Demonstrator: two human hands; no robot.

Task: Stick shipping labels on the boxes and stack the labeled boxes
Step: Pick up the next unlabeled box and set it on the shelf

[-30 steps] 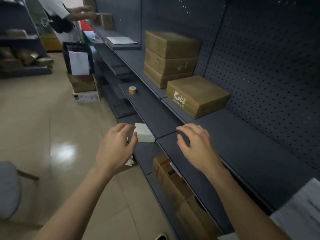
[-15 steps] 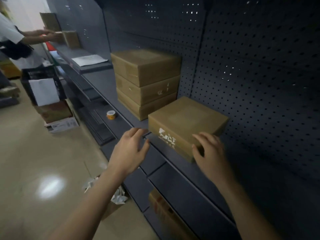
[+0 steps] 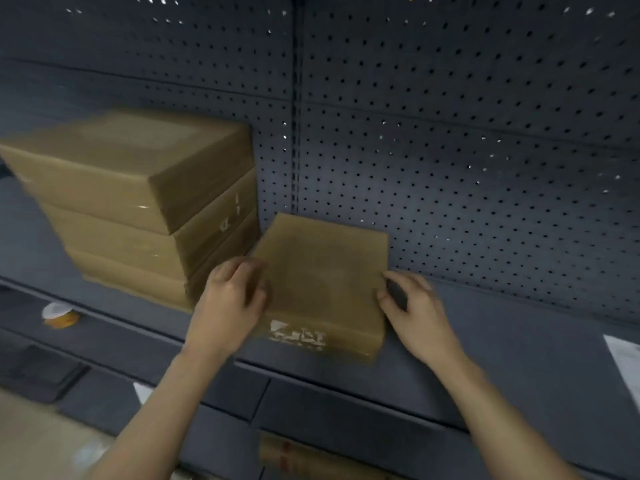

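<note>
Since half a second ago both hands have closed in on the single box [image 3: 322, 282], and the view has swung round to face the shelving squarely, so the other person has left the picture. The left hand [image 3: 230, 306] now grips the box's left side with its fingers curled over the top edge. The right hand [image 3: 415, 317] holds the right side, thumb at the upper edge and fingers bent down beside it. The box is a flat, roughly square carton of plain brown cardboard with a smooth, dull top that is slightly darker toward the middle. Its low front face carries broken white markings, like torn scraps of print, too blurred to read. It lies on the dark grey shelf [image 3: 502, 344] with its front edge near the shelf's lip and its back toward the perforated back panel [image 3: 450, 133]. Whether it rests fully on the shelf or is slightly raised cannot be told. Just to its left stands a stack of three boxes [image 3: 138, 202] of the same brown card, motion-blurred, with small white marks on its right face. A roll of tape [image 3: 59, 315] lies further left on a lower ledge, and a white sheet [image 3: 623, 358] shows at the right edge.
</note>
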